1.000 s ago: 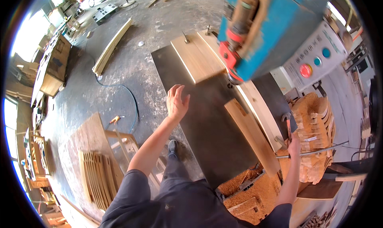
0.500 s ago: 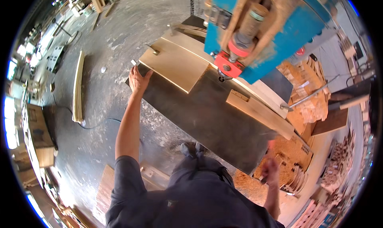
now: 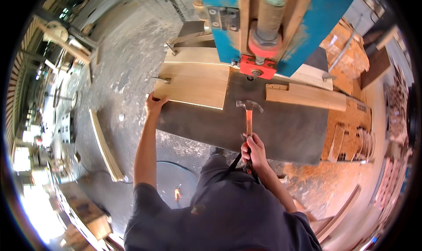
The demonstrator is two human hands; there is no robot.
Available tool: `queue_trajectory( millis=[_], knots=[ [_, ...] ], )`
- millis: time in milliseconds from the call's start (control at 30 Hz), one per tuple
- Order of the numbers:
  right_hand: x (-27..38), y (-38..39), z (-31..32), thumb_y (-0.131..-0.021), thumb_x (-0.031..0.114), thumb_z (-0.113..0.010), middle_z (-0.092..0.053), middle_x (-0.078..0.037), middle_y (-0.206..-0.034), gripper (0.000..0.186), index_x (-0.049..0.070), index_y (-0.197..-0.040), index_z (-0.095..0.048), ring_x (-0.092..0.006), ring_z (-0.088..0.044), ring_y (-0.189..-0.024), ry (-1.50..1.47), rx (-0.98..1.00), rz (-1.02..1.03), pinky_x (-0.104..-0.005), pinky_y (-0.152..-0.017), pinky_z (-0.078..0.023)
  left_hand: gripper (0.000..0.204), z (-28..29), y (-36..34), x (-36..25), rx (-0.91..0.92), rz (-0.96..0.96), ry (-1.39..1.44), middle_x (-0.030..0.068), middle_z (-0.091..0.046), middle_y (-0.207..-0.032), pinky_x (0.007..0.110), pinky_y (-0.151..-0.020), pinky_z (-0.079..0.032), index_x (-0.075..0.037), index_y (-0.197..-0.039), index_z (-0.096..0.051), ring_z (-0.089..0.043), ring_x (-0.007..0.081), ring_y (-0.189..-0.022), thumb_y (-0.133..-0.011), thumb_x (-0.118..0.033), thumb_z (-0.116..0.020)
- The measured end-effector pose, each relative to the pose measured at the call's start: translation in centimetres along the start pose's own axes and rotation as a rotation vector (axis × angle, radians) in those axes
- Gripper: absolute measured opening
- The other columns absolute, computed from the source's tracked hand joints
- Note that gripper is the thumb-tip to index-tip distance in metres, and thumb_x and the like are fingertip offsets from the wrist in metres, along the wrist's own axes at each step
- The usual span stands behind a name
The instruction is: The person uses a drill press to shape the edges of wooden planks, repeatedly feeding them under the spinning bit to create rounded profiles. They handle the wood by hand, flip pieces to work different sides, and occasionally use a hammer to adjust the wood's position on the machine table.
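Observation:
My right hand is closed round the handle of a claw hammer, its metal head pointing away from me over the dark table. At the table's left end, my left hand rests against the near left corner of a pale flat wooden board, thumb and fingers spread apart. Its fingertips are partly hidden. A metal pin or clamp stands on the board's left part. Over the table hangs a blue machine with a red tool holder.
A shaped wooden piece lies along the table's right back part. Sawdust and offcuts lie beyond the right end. Long wood strips and a small orange-handled tool lie on the floor to the left.
My right hand has come from the table's right end to the middle front, bringing the hammer into clear view. The view has turned; my left hand stays by the board's corner.

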State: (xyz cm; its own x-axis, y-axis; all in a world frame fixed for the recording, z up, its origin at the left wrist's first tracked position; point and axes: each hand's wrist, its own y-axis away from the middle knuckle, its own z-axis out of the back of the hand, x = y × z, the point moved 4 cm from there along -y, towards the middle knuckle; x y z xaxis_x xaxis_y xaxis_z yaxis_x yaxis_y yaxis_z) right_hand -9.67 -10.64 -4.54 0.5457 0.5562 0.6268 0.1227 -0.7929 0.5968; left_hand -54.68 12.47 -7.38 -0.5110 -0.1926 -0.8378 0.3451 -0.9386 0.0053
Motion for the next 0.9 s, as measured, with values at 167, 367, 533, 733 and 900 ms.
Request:
queue_trajectory(
  millis=[167, 367, 533, 733, 900],
  knots=[
    [-2.0, -2.2, -5.1, -0.114, 0.031, -0.048, -0.045, 0.002, -0.072, 0.026, 0.009, -0.126, -0.052, -0.0081, -0.040, -0.050, -0.074, -0.071, 0.012, -0.0295, -0.043, -0.038, 0.061, -1.1, 0.7, 1.6, -0.051, -0.064, 0.139, 0.0056, -0.078, -0.105, 0.034, -0.089, -0.057, -0.003, -0.125, -0.073, -0.072, 0.0189, -0.096, -0.073, -0.022, -0.098],
    [-3.0, -2.6, -7.3, -0.114, 0.030, -0.047, -0.044, 0.001, -0.071, 0.025, 0.008, -0.125, -0.051, -0.0084, -0.038, -0.048, -0.070, -0.157, 0.015, -0.0296, -0.042, -0.036, 0.069, -0.8, 1.0, 0.6, -0.063, -0.002, 0.067, 0.0107, -0.076, -0.118, 0.039, -0.094, -0.056, -0.003, -0.128, -0.072, -0.071, 0.0245, -0.106, -0.069, -0.028, -0.100],
    [-3.0, -2.0, -5.8, -0.114, 0.032, -0.049, -0.042, 0.002, -0.070, 0.023, 0.010, -0.120, -0.054, -0.0085, -0.036, -0.046, -0.157, -0.323, 0.132, -0.0289, -0.040, -0.034, 0.073, -0.2, 1.3, 0.3, -0.084, 0.002, -0.003, 0.0133, -0.070, -0.125, 0.042, -0.098, -0.055, -0.004, -0.130, -0.070, -0.069, 0.0280, -0.113, -0.068, -0.031, -0.099],
    [-2.8, -3.3, -8.0, -0.114, 0.030, -0.048, -0.041, 0.003, -0.071, 0.023, 0.009, -0.117, -0.052, -0.0076, -0.035, -0.048, 0.012, -0.197, -0.021, -0.0288, -0.042, -0.032, 0.078, -0.7, 0.6, 2.1, -0.045, -0.004, 0.000, 0.0144, -0.068, -0.128, 0.045, -0.102, -0.053, -0.007, -0.133, -0.068, -0.066, 0.0324, -0.119, -0.068, -0.037, -0.099],
    [-1.3, -2.6, -6.6, -0.114, 0.029, -0.047, -0.039, 0.003, -0.067, 0.024, 0.006, -0.119, -0.052, -0.0077, -0.036, -0.049, -0.003, -0.198, 0.013, -0.0299, -0.043, -0.034, 0.080, -0.3, 0.8, 1.9, -0.057, -0.008, -0.043, 0.0151, -0.068, -0.128, 0.046, -0.103, -0.052, -0.007, -0.134, -0.067, -0.064, 0.0348, -0.121, -0.069, -0.041, -0.098]
  ],
)
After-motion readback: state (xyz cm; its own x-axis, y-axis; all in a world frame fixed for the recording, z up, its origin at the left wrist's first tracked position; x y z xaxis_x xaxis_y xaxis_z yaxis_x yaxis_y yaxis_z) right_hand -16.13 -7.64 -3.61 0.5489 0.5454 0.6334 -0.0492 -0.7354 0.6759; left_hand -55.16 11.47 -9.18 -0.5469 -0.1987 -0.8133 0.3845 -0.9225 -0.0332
